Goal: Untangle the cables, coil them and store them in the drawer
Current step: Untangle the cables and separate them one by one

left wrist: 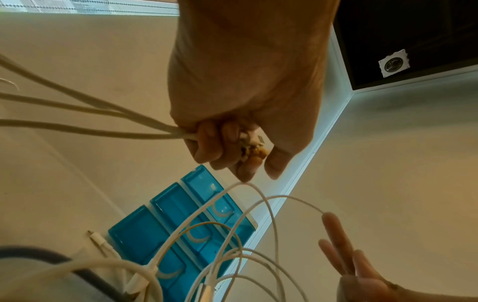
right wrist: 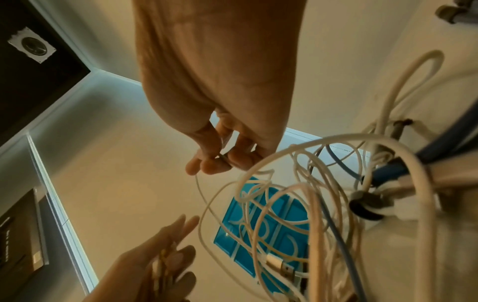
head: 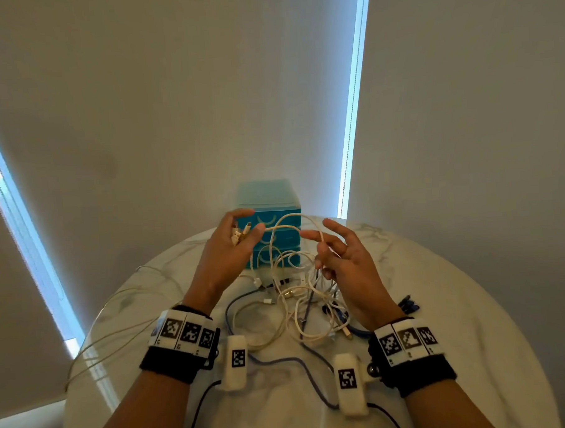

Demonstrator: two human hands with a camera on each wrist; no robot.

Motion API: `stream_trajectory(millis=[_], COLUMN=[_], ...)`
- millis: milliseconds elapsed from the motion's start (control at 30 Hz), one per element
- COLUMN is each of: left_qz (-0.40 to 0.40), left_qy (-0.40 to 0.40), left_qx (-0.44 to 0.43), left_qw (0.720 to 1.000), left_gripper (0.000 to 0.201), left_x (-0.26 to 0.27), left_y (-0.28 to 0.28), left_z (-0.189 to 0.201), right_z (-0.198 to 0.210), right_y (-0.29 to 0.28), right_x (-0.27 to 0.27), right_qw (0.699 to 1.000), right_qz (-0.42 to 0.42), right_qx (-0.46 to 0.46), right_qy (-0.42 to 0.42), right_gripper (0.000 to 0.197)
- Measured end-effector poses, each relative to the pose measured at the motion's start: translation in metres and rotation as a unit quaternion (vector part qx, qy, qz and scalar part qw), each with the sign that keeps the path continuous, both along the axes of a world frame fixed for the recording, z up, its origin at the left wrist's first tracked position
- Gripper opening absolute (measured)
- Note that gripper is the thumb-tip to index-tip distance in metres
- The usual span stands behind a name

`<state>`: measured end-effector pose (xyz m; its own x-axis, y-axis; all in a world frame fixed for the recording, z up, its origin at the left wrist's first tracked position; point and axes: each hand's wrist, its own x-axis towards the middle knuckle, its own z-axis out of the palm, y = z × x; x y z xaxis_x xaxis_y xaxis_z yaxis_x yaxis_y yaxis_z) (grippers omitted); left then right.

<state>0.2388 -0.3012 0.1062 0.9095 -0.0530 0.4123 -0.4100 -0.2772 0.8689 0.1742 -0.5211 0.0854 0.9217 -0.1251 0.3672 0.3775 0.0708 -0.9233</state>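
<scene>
A tangle of white, cream and blue cables [head: 298, 307] lies on the round marble table [head: 473, 302], in front of a small blue drawer unit [head: 267, 198] whose three drawers are closed. My left hand [head: 240, 235] is raised before the unit and grips a bunch of cable plugs [left wrist: 252, 143]; cream cables [left wrist: 77, 114] trail from the fist. My right hand [head: 328, 247] is raised beside it, several fingers spread, pinching a thin white cable [head: 294, 217] that loops between both hands. The right wrist view shows the pinch [right wrist: 220, 159] and the cable leaving it.
Long cream cables [head: 117, 318] sweep left over the table edge. A dark blue cable [head: 228, 308] curls under my left wrist. Some dark blue-black items [head: 408, 305] lie at the right. Closed blinds stand close behind the table.
</scene>
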Motion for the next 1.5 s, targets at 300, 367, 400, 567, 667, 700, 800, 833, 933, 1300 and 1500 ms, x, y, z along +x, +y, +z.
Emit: stream_trajectory(millis=[300,367,400,567,667,700,800,833,933,1300,1500], left_qz=[-0.014,0.011,0.015,0.026,-0.02,-0.049,-0.103,-0.106,-0.083,-0.03,0.045], left_qy=[0.098,0.114,0.123,0.152,0.175,0.171,0.146,0.143,0.123,-0.01,-0.041], left_qx=[0.159,0.14,0.136,0.166,0.195,0.201,0.218,0.224,0.134,0.141,0.073], left_qw=[0.982,0.983,0.983,0.974,0.965,0.963,0.959,0.958,0.98,0.989,0.995], left_gripper=[0.043,0.041,0.039,0.032,0.03,0.029,0.023,0.029,0.027,0.043,0.028], left_x=[0.01,0.011,0.013,0.015,0.012,0.009,0.007,0.006,0.005,0.008,0.008], left_y=[0.002,0.006,0.008,0.016,0.016,0.014,0.007,0.005,0.008,-0.003,-0.002], left_z=[-0.014,-0.011,-0.011,-0.011,-0.006,-0.004,-0.003,-0.002,0.002,-0.012,-0.008], right_z=[0.009,0.009,0.009,0.008,0.012,0.013,0.009,0.005,0.002,0.009,0.013], right_y=[-0.023,-0.029,-0.032,-0.039,-0.04,-0.036,-0.013,-0.006,-0.001,0.003,0.001], right_x=[0.002,0.001,0.001,0.001,-0.003,-0.004,-0.004,-0.004,-0.005,-0.013,-0.013], right_qw=[0.951,0.933,0.928,0.918,0.932,0.949,0.993,0.996,0.997,0.995,0.99], right_qz=[0.087,0.086,0.084,0.06,0.047,0.046,0.072,0.078,0.064,0.09,0.13], right_qx=[0.29,0.338,0.349,0.377,0.343,0.297,0.084,0.034,0.031,0.024,0.031], right_qy=[-0.069,-0.087,-0.093,-0.107,-0.105,-0.092,-0.048,-0.037,-0.013,-0.046,-0.054], right_gripper=[0.06,0.058,0.056,0.055,0.053,0.051,0.04,0.039,0.035,0.031,0.034])
